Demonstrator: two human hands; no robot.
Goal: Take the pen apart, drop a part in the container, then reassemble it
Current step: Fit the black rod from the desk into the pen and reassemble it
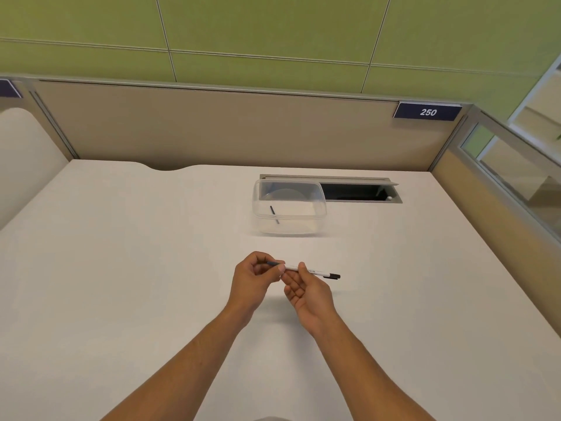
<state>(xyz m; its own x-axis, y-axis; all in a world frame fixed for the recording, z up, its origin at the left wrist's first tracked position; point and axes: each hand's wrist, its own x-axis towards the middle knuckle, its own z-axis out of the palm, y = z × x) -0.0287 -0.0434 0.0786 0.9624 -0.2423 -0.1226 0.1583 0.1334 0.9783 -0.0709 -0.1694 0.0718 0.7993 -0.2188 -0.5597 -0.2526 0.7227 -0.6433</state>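
Note:
Both hands hold a white pen (315, 271) level above the white desk (121, 268). Its black end points right. My left hand (253, 279) pinches the dark thin tip end of the pen at the left. My right hand (306, 291) supports the white barrel with thumb and fingertips, palm turned up. Farther back stands a clear plastic container (288, 208). A small dark pen part (273, 214) lies inside it.
An open cable hatch (361, 192) sits in the desk just right of and behind the container. A beige partition (212, 126) with a sign reading 250 runs along the back, and another partition closes the right side.

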